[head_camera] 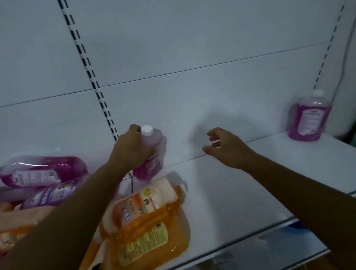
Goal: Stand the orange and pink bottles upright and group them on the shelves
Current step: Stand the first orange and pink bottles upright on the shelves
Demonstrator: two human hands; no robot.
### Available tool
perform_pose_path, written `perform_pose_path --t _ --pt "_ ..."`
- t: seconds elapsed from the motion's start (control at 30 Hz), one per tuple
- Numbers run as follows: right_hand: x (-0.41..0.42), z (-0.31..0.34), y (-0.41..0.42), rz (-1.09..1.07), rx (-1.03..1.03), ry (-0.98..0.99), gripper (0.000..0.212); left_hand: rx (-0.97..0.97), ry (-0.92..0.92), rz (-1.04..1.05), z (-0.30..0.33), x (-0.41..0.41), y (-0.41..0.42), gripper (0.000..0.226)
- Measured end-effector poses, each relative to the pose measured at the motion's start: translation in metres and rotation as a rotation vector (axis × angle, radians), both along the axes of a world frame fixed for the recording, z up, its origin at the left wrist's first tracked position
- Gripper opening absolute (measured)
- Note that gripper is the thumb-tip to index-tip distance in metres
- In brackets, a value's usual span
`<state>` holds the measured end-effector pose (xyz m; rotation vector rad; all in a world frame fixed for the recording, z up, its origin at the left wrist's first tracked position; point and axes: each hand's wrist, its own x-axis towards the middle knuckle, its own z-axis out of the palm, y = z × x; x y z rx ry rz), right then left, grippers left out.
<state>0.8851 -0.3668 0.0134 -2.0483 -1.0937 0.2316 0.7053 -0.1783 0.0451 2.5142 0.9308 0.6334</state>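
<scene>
L hand (130, 150) grips a pink bottle (151, 155) round the neck/shoulder, cap up, roughly upright, at 12 o'clock from the orange pile. R hand (225, 146) hovers at 3 o'clock of it, fingers apart, holding nothing. One pink (308, 118) already stands far at 3 o'clock on the shelf (259, 182). Others lie flat: pinks (41, 170) at 9, oranges (144, 220) at 6. Step in hand: prob. standing this pink. Next: carry or pass it right, set it beside the standing one w/o tipping.

Bare shelf (248, 182) lies open between the toppled bottle pile (144, 220) and the far-right pink bottle (308, 118).
</scene>
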Motion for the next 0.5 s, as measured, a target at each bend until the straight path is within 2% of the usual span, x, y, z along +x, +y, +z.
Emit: perform_pose_path --t 0.1,0.3,0.37,0.5 --pt "0.027 -0.005 -0.023 -0.010 0.005 0.034 0.057 -0.042 -0.032 -0.145 0.017 0.044 -0.024 0.060" --pt "0.083 -0.015 -0.089 -0.035 0.009 0.143 0.083 -0.205 -0.122 -0.509 0.029 0.148 -0.110 0.052" --pt "0.106 -0.023 -0.118 -0.051 0.027 0.165 0.076 -0.238 -0.151 -0.609 0.023 0.184 -0.144 0.045" --pt "0.145 -0.043 -0.175 -0.151 0.120 0.178 0.053 -0.275 -0.169 -0.754 0.004 0.252 -0.197 0.049"
